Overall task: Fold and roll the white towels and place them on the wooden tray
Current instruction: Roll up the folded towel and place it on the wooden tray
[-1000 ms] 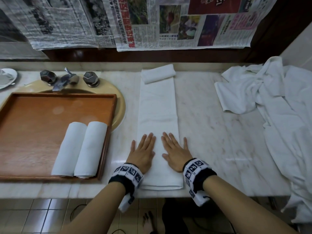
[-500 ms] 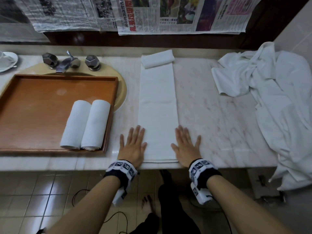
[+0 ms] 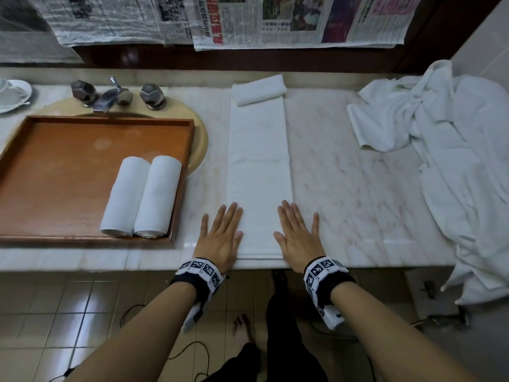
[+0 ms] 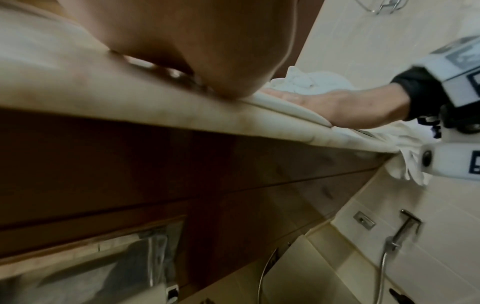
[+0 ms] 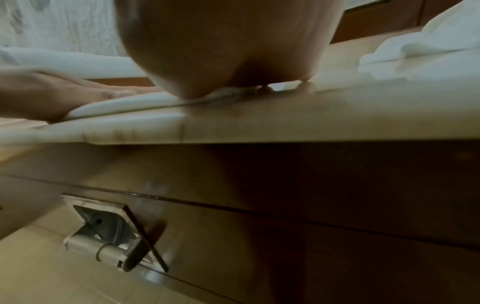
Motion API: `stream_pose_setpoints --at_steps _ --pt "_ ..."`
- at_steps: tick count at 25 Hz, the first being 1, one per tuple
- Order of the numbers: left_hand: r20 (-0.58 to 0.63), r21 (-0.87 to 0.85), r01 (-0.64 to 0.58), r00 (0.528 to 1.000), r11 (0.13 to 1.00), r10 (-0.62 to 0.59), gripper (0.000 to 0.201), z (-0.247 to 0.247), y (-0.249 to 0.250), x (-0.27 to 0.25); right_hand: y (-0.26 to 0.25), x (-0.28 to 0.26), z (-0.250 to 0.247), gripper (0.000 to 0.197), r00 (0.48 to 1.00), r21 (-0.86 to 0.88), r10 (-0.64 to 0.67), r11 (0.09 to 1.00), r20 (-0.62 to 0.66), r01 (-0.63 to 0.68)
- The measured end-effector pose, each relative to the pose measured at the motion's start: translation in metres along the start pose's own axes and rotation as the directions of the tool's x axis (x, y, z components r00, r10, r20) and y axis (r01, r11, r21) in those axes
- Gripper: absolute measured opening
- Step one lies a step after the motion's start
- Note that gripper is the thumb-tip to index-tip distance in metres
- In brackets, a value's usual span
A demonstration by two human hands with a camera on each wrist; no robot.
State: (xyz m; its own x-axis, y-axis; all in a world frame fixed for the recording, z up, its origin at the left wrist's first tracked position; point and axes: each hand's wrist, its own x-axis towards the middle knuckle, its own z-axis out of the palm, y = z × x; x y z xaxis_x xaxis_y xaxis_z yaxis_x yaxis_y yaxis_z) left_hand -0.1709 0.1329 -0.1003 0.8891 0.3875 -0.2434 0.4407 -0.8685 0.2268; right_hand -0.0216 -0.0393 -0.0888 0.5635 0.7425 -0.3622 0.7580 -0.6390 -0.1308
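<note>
Both hands lie flat at the near edge of the marble surface. The left hand presses the left border of the long folded towel, fingers straight and slightly spread; the right hand does likewise on the right border, gripping nothing. That towel strip runs from the near edge to the far edge, its far end rolled up. Left of it, the wooden tray sits over the sink and holds two rolled towels side by side against its right wall. A heap of loose white towels covers the surface's right end.
</note>
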Motion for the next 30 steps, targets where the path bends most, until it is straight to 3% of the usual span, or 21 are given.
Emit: stream_pose_setpoints --at_steps 2,4,5,7,9,12,15,18,24,26,30 --pt "0.017 -0.040 -0.033 0.999 0.999 0.034 0.061 -0.007 -0.009 0.003 0.001 0.000 -0.006 0.064 1.000 0.009 0.004 1.000 0.017 -0.004" --pt "-0.005 -0.167 -0.018 1.000 0.986 0.017 0.058 -0.018 -0.017 0.006 -0.001 0.000 -0.012 0.064 0.997 0.054 -0.055 0.997 -0.050 0.058" --pt "-0.077 -0.279 0.036 0.995 0.959 -0.060 0.052 -0.025 -0.020 0.006 -0.001 -0.001 -0.014 0.058 0.985 0.130 -0.118 0.982 -0.126 0.135" --pt "-0.165 -0.482 0.207 0.933 0.852 -0.320 0.026 -0.036 -0.027 0.000 -0.003 -0.006 -0.015 0.034 0.944 0.318 -0.229 0.900 -0.236 0.298" --pt "-0.022 -0.616 0.350 0.888 0.706 -0.460 0.003 -0.042 -0.026 -0.009 -0.008 -0.012 -0.014 0.023 0.950 0.418 -0.257 0.855 -0.177 0.309" --pt "0.151 -0.738 0.432 0.854 0.519 -0.497 0.011 -0.046 -0.010 -0.022 -0.011 -0.013 -0.013 0.014 0.954 0.429 -0.216 0.857 -0.207 0.287" --pt "0.171 -0.788 0.463 0.799 0.407 -0.577 0.019 -0.042 0.000 -0.029 -0.012 -0.014 -0.015 0.005 0.958 0.560 -0.097 0.793 -0.270 0.238" --pt "0.167 -0.795 0.463 0.788 0.393 -0.592 0.017 -0.032 0.005 -0.035 -0.012 -0.015 -0.015 0.002 0.949 0.641 -0.012 0.735 -0.315 0.222" --pt "0.152 -0.755 0.477 0.794 0.450 -0.588 0.012 -0.026 0.008 -0.037 -0.011 -0.027 -0.018 0.011 0.875 0.635 -0.083 0.656 -0.476 0.408" --pt "0.167 -0.761 0.486 0.787 0.431 -0.594 0.012 -0.026 0.007 -0.036 -0.008 -0.029 -0.010 0.013 0.867 0.580 -0.150 0.687 -0.475 0.437" --pt "0.222 -0.763 0.515 0.777 0.392 -0.589 0.013 -0.027 0.005 -0.034 -0.002 -0.028 0.004 0.017 0.916 0.408 -0.209 0.845 -0.343 0.346"
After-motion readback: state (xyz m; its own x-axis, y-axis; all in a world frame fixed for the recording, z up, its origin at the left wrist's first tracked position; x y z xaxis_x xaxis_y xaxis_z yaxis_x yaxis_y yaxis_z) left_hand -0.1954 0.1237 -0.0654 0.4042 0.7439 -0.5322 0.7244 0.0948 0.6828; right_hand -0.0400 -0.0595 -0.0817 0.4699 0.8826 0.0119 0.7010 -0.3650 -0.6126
